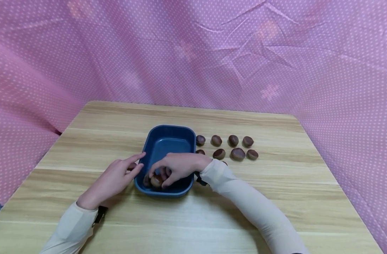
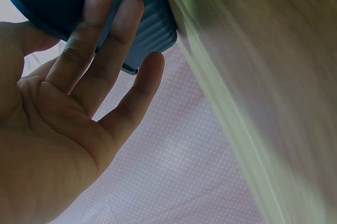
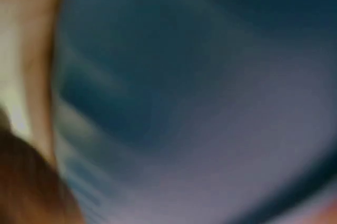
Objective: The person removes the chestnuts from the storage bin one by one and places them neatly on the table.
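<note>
A wooden desk (image 1: 276, 197) carries a blue tray (image 1: 168, 141) near its centre. The left grip (image 1: 115, 178), fingers straight, presses the tray's left wall. The right grip (image 1: 177, 167) curls into the tray's near end, pinching a chestnut (image 1: 156, 181). Loose chestnuts (image 1: 233, 140) sit in rows just right of the tray.

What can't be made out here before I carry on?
- Chestnuts in the blue tray: head view, the right hand covers them, so their count is unclear.
- The chestnut under that hand's fingers: whether they grip it or only touch it.
- Right wrist view: blurred; only blue tray wall shows.
- Left hand: left wrist view, thumb hidden behind the tray.
</note>
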Tool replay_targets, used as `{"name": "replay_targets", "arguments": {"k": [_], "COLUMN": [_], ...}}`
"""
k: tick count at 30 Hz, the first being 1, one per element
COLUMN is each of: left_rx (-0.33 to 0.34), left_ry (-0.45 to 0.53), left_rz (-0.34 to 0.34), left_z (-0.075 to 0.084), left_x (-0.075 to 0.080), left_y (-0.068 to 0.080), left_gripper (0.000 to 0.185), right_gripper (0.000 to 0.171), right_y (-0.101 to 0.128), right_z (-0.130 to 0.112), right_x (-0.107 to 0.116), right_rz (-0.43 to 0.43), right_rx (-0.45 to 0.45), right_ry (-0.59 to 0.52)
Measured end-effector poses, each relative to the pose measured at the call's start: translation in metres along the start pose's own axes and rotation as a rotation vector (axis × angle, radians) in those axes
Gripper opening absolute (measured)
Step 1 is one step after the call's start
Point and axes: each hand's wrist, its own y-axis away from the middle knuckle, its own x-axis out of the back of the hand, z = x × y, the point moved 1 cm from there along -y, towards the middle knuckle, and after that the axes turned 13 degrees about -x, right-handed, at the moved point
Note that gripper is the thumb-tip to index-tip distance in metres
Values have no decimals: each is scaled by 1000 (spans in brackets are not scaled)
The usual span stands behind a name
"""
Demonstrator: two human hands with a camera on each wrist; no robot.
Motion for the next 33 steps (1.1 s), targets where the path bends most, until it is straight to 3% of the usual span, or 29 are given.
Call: {"name": "replay_targets", "arguments": {"k": [12, 25, 33], "left_rx": [-23, -8, -21], "left_ry": [-36, -45, -40], "left_rz": [26, 27, 25], "left_z": [0, 4, 5], "left_x": [-2, -3, -5], "left_y": [1, 3, 4], "left_gripper": [47, 47, 48], "right_gripper": [43, 43, 42], "right_y": [51, 104, 149], "right_z": [8, 25, 49], "right_x": [18, 16, 8], "right_rz": [225, 357, 402], "right_rx": [43, -87, -206], "right_ry": [-18, 5, -23]}}
